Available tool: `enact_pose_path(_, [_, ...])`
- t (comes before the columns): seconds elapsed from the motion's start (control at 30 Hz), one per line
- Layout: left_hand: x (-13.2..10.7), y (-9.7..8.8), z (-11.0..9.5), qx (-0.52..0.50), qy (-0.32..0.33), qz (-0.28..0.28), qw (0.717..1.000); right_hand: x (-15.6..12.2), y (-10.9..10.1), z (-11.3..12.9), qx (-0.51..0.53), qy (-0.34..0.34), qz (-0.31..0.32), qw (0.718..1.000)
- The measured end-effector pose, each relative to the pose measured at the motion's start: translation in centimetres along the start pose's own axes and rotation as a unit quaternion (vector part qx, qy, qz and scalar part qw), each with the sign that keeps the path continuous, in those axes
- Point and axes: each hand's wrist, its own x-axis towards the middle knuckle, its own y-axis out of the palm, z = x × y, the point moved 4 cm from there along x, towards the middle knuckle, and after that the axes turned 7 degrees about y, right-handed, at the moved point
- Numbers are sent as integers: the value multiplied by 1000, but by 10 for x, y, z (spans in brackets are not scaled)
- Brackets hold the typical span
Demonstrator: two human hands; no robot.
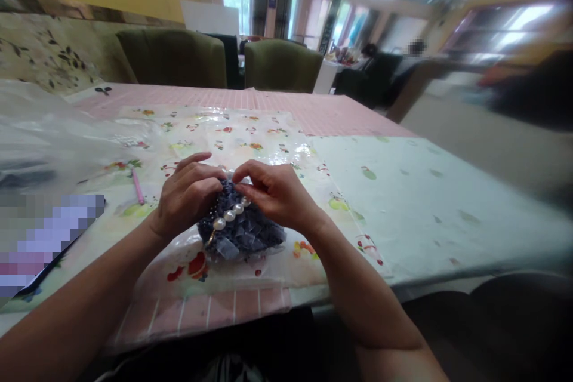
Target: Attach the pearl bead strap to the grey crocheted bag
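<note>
My left hand [188, 194] and my right hand [275, 191] meet at the middle of the table, fingers curled and pinched together. Between them sits a dark blue ruffled fabric piece [244, 236] lying on the tablecloth. A short string of white pearl beads [230, 215] runs across the fabric up to my fingertips. Both hands pinch the upper end of the bead string and the fabric's top edge. The lower end of the string shows a small gold-coloured fitting.
A clear plastic sheet over a flower-printed cloth [250, 131] covers the table. A pink pen [137, 186] lies left of my hands. Crumpled clear plastic bags [49, 131] sit at the far left. Two green chairs [282, 65] stand behind the table; a person sits far back.
</note>
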Motion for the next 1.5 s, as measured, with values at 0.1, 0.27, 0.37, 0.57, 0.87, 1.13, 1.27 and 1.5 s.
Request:
enact_pose_path(0.1, [1, 2, 0, -8, -5, 6, 1000, 0, 4, 0, -48, -17, 22, 998])
enact_pose_path(0.27, [3, 4, 2, -19, -26, 21, 999, 0, 9, -1, -144, -23, 50, 988])
enact_pose_path(0.37, [4, 5, 2, -25, -33, 23, 999, 0, 11, 1, -190, -32, 56, 980])
enact_pose_path(0.57, [4, 5, 1, -25, -32, 30, 999, 2, 13, -1, -197, -22, 28, 980])
enact_pose_path(0.87, [4, 3, 5, -12, -47, 31, 998, 1, -2, -3, -102, 9, -21, 995])
enact_pose_path(1.13, [6, 5, 1, -18, -27, 48, 998, 2, 8, -5, -161, -21, 34, 986])
enact_pose_path(1.27, [6, 6, 1, -22, -29, 51, 998, 2, 10, -4, -177, -15, 24, 984])
enact_pose_path(1.5, [7, 1, 1, -25, -27, 33, 999, 0, 3, -2, -119, 23, -53, 991])
